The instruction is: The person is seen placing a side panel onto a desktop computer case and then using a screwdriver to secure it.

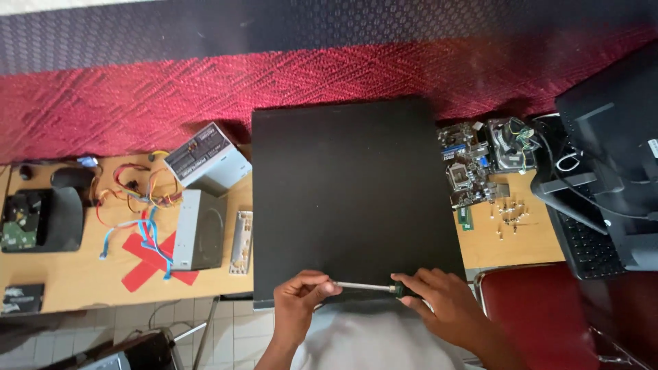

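At the near edge of the black case panel (353, 199), seen from the head camera, the left hand (296, 305) pinches a screwdriver (367, 287) shaft while the right hand (445, 305) grips its handle, seemingly seating the tip, so steady alignment matters next.
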